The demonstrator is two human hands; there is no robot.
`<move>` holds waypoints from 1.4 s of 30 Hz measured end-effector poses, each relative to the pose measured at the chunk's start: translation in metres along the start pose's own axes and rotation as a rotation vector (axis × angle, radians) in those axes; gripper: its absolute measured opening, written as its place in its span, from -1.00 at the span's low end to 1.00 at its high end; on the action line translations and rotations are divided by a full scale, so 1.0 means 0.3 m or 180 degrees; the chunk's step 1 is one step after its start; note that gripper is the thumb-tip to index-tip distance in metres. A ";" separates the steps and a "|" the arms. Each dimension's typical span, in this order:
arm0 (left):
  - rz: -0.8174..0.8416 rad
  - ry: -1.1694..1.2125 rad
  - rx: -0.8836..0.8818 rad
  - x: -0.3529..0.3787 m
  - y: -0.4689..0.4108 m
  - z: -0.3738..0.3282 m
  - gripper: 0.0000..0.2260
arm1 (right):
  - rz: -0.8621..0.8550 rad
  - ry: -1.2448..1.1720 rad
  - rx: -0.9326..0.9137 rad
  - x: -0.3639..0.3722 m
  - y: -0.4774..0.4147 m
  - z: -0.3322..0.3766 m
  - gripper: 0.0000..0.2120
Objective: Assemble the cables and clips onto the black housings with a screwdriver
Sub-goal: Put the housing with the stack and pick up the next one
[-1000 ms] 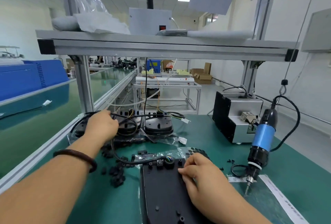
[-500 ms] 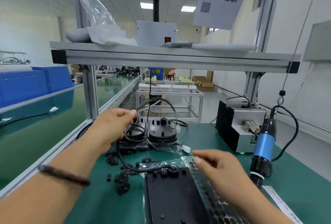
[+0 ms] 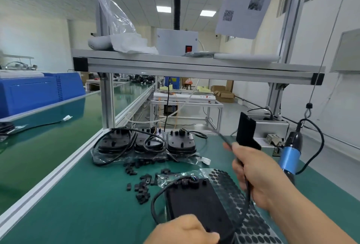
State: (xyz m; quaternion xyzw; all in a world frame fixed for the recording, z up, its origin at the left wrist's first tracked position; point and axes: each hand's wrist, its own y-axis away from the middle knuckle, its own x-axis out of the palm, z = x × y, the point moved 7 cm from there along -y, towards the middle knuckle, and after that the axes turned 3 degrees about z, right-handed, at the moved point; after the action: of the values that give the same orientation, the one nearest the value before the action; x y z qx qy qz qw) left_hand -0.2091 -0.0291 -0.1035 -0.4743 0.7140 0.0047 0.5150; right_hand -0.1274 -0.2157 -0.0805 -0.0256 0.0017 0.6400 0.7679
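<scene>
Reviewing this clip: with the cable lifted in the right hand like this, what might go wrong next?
1. The right hand grips the cable raised; a tug may strain its end at the black housing.
2. The cable's slack loop lies near the loose clips and may scatter them.
3. The raised hand is close to the hanging screwdriver and may knock it.

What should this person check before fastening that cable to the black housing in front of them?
1. Cable gripped in right hand: ok.
2. Housing lying on the bench: ok.
3. Left hand steadying housing: cannot tell.
4. Clips loose beside housing: ok.
5. Screwdriver in hand: not ok, it hangs at the right.
6. Cable end seated in housing: cannot tell.
</scene>
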 end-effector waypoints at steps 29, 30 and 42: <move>-0.1471 0.2260 -0.3451 0.024 0.105 0.323 -0.74 | 0.0437 0.3165 -0.0809 0.079 0.078 -0.120 -0.59; -0.1390 0.2612 -0.3524 0.040 0.101 0.315 -0.68 | 0.0440 0.3272 -0.0746 0.085 0.075 -0.118 -0.57; -0.1075 0.1840 -0.3012 -0.014 0.001 0.244 -0.49 | 0.0188 0.2825 -0.0548 0.111 0.048 -0.096 -0.52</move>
State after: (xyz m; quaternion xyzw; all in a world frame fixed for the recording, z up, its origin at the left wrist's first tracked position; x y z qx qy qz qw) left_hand -0.1557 0.0099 -0.1349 -0.7422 0.6603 0.1115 0.0246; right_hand -0.1346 -0.1816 -0.1109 -0.3612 0.2782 0.5866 0.6693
